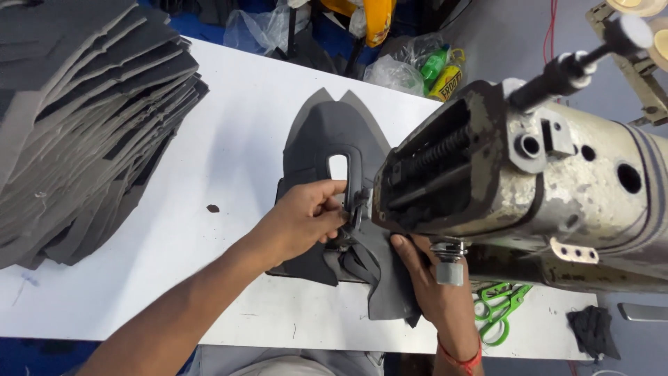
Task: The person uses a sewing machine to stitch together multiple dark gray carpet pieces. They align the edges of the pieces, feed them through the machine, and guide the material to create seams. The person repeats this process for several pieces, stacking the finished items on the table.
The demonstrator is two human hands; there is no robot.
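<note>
A dark grey cut shoe-upper piece with an oblong opening lies flat on the white table, running under the head of a worn sewing machine. My left hand pinches the edge of the piece right beside the needle area. My right hand presses flat on the near part of the fabric under the machine head, partly hidden by it. The needle and presser foot are mostly hidden behind my left fingers.
A tall stack of grey cut pieces fills the table's left side. Green scissors lie at the right near the machine base. A dark scrap sits at the far right. Bags and bottles stand beyond the table.
</note>
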